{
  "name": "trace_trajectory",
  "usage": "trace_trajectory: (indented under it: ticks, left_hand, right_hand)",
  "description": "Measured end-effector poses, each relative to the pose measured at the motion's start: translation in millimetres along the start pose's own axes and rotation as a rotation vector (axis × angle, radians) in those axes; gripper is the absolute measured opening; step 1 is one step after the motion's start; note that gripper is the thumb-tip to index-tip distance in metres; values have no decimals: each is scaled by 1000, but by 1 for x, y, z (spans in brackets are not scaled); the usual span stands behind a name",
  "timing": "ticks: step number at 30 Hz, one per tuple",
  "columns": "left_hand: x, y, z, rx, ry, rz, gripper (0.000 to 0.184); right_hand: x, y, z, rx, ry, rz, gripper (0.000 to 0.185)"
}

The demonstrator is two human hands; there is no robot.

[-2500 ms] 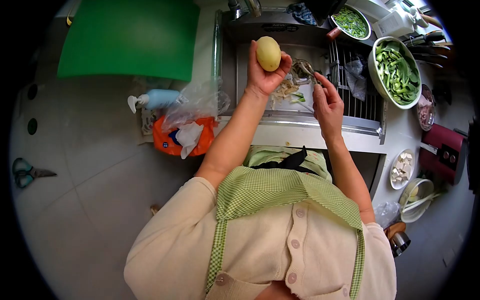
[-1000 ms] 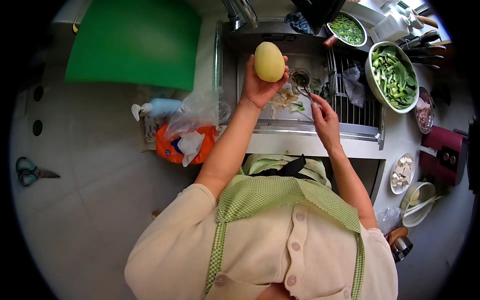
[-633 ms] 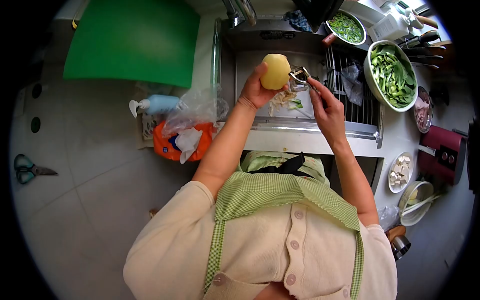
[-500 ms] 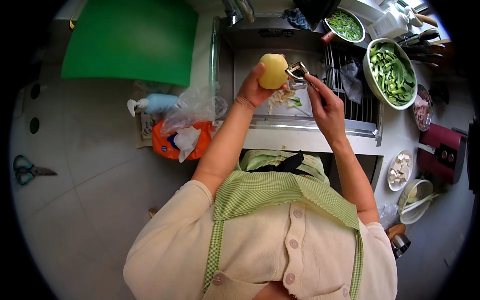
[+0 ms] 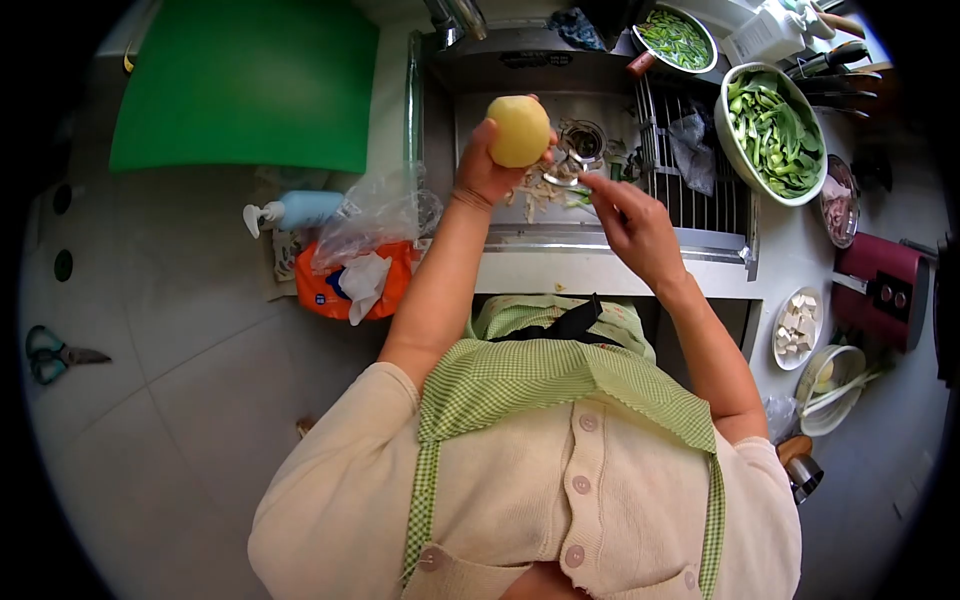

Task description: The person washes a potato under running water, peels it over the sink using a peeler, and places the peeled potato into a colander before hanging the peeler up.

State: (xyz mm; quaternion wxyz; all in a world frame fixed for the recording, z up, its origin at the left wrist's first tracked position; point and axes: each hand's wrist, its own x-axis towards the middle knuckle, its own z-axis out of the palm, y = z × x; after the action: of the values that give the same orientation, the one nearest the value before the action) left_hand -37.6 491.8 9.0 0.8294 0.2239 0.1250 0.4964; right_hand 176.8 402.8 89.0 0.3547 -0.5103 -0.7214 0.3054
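Over the sink (image 5: 545,238), my left hand (image 5: 482,170) is wrapped round a pale yellow peeled potato (image 5: 519,132) and holds it up. My right hand (image 5: 638,228) grips a metal peeler (image 5: 565,174) by its handle, below and to the right of the potato. The peeler and the potato are apart. Beneath them, peelings (image 5: 540,198) and bits of green lie on the sink floor, near the round drain (image 5: 583,140).
A rack (image 5: 682,210) covers the sink's right side. Right of it stand a bowl of leafy greens (image 5: 775,135), a pan of cut greens (image 5: 677,40) and a plate of white cubes (image 5: 797,328). To the left are a green board (image 5: 250,85), a pump bottle (image 5: 300,210) and an orange wipes pack (image 5: 395,285).
The peeler has come away from the potato's right side and dropped lower, its head now tilted down. The potato shifts slightly left and up in view, and the drain has come into sight.
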Motion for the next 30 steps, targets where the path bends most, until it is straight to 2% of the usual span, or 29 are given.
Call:
trace_trajectory:
  ticks: [2,4,6,8,10,12,13,14,15,16,18,19,21,23,24,27,29,30]
  left_hand:
    - [0,15,3,76,-14,29,79]
    - [-2,31,13,149,-19,61,78]
    - [-5,39,24,518,-4,-13,72]
    - [-8,35,30,608,29,17,71]
    - [-11,31,33,691,68,44,70]
    - [-12,27,32,680,143,62,74]
    - [-11,27,31,684,143,81,74]
    - [-12,25,30,745,165,188,76]
    - [-15,23,27,800,196,290,78]
    - [-21,21,23,795,216,293,78]
    - [-20,22,13,1008,232,319,80]
    - [-17,20,7,1009,229,349,80]
    - [-22,11,0,952,447,250,74]
    - [-26,5,0,613,611,212,58]
    - [-28,6,-5,510,626,151,51]
    - [-36,10,-8,323,675,56,45]
    - [-40,14,-7,181,704,-21,45]
    - [-40,15,-8,173,710,-20,45]
  right_hand:
    - [-10,12,7,66,-4,35,28]
    - [-12,10,4,172,87,217,33]
    - [-4,8,-1,184,180,276,38]
    - [2,13,4,237,235,248,40]
    - [-2,54,26,329,271,230,30]
    - [-7,134,48,-32,-162,461,28]
    - [-8,129,49,-45,-109,495,29]
    - [-13,123,52,-53,-58,531,32]
    - [-10,118,51,112,-81,607,27]
    - [-10,114,51,109,-102,608,27]
    - [7,104,48,105,-80,482,27]
    - [18,100,50,94,-63,414,26]
    - [41,94,52,18,-60,346,25]
    - [72,88,53,-108,-118,303,26]
    - [87,91,56,-171,-101,201,29]
    - [140,69,59,-201,-194,174,32]
    - [173,75,73,-314,-105,-195,34]
    - [189,70,79,-315,-114,-196,34]
